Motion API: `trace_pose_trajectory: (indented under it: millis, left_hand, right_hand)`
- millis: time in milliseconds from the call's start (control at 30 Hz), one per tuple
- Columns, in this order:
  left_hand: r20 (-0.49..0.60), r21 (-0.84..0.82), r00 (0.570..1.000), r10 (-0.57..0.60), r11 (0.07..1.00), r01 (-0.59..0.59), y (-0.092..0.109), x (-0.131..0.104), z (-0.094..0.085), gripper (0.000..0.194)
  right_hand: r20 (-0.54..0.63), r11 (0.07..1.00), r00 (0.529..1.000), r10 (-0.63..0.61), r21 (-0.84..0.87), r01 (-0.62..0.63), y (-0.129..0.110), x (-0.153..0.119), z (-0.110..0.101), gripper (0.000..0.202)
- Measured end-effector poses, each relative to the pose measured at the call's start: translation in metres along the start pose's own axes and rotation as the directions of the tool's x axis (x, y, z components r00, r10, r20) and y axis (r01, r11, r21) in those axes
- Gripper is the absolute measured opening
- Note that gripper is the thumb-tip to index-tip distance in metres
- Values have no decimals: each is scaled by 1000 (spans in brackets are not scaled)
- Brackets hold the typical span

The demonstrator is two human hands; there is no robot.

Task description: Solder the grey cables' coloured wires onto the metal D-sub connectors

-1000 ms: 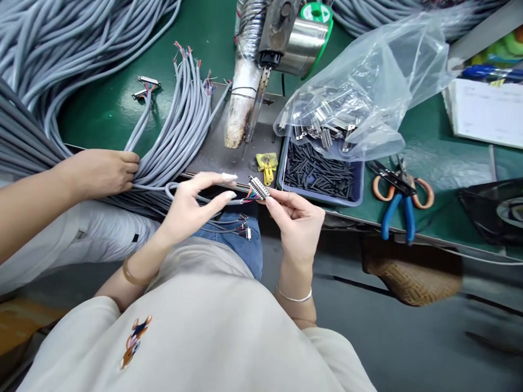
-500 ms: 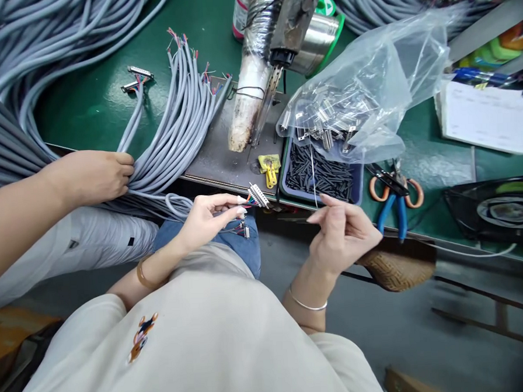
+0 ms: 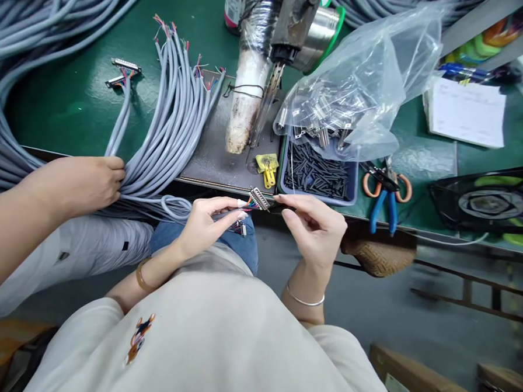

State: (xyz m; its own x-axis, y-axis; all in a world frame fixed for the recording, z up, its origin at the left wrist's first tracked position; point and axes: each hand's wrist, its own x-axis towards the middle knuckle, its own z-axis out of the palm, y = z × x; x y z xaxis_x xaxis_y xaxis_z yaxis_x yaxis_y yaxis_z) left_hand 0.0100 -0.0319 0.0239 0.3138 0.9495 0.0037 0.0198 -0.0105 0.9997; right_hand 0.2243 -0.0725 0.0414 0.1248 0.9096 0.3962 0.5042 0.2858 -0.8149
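Note:
My left hand (image 3: 211, 223) pinches the thin coloured wires at the end of a grey cable, just behind a D-sub connector (image 3: 259, 199). The connector's pin side faces up toward the bench edge. Right of it, my right hand (image 3: 314, 225) has thumb and forefinger closed on a thin silvery wire (image 3: 292, 165) that runs upward over the tray. Those fingertips are close to the connector's right end; I cannot tell whether they touch it. A second small connector (image 3: 242, 228) hangs below my left fingertips.
A co-worker's hand (image 3: 83, 183) grips grey cables (image 3: 165, 125) at left. Ahead are a stained white tube (image 3: 242, 118), a solder spool (image 3: 318, 38) and a yellow clip (image 3: 268, 171). A tray (image 3: 353, 185) holds black sleeves, beside blue-handled pliers (image 3: 392, 209).
My right hand has moved left with the thin wire, from beside the tray to near the connector. My left hand keeps its pinch. The view has shifted slightly.

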Motion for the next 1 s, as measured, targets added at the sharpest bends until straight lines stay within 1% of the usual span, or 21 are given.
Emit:
trace_pose_trajectory:
  millis: [300, 433, 567, 867, 1000]
  left_hand:
    - [28, -15, 999, 21, 1000, -20, 0, 1, -1, 18]
    - [55, -6, 998, 27, 1000, -27, 3, 1, -2, 17]
    - [73, -37, 997, 35, 999, -32, 5, 3, -6, 19]
    - [84, -77, 996, 14, 997, -7, 5, 2, -10, 18]
    - [110, -90, 994, -5, 996, 15, 6, 2, -10, 16]
  right_hand:
    - [132, 1000, 991, 6, 25, -9, -6, 5, 4, 27]
    - [189, 1000, 982, 20, 10, -22, -4, 7, 6, 29]
    - [235, 998, 971, 46, 31, -55, 0, 7, 9, 28]
    - [254, 990, 966, 58, 112, -88, 8, 8, 16, 30]
    - [243, 991, 966, 84, 77, -105, 8, 11, 19, 22]
